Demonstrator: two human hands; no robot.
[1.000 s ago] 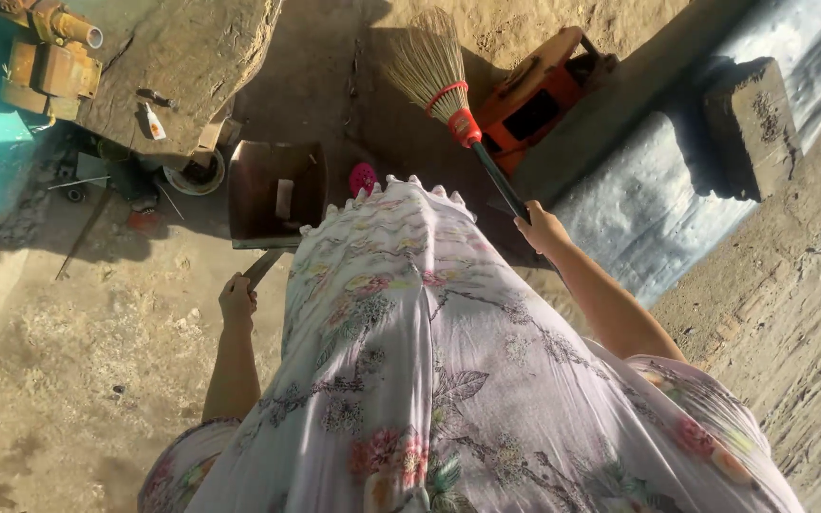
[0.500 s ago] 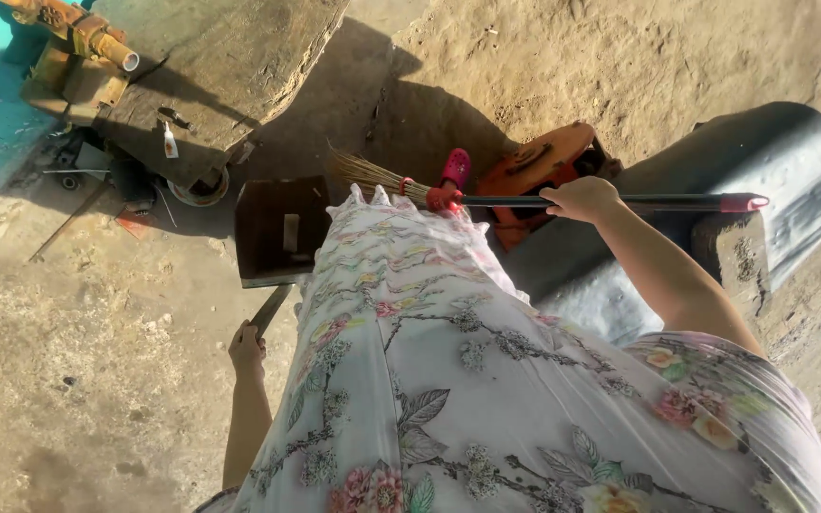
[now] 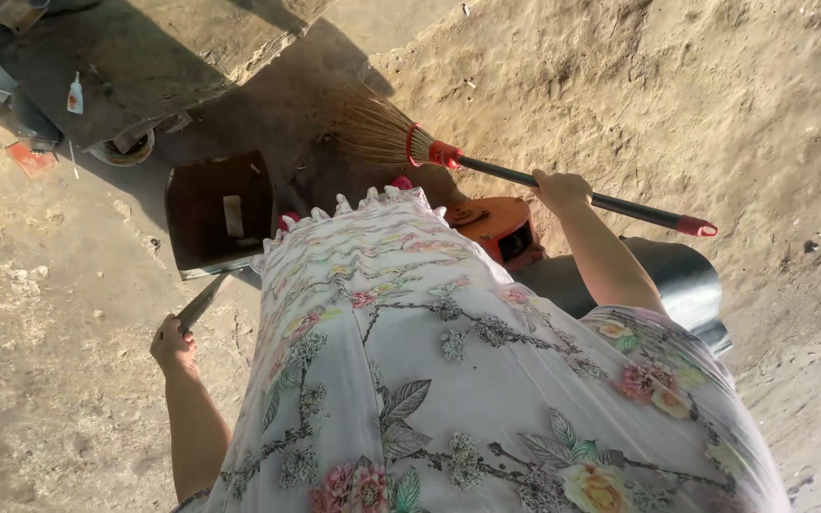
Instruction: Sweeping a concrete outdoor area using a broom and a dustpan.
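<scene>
Out past the floral dress, the right hand (image 3: 561, 188) clenches the broom (image 3: 486, 163) mid-handle, arm extended; the left hand (image 3: 173, 344) grips the dustpan (image 3: 219, 211) handle low beside her. Since a moment ago, the broom head has swung up onto the sandy ground. A small white bottle (image 3: 74, 95) lies on the slab (image 3: 144, 57).

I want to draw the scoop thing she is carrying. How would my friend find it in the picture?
Start at the big flowery white dress filling the middle, then look past its frilly hem to the left. There the dark brown, box-shaped metal dustpan hangs over the dusty ground, its long handle gripped by the left hand. Unlike the straw broom in the right hand, it is flat, boxy and open-topped.
</scene>
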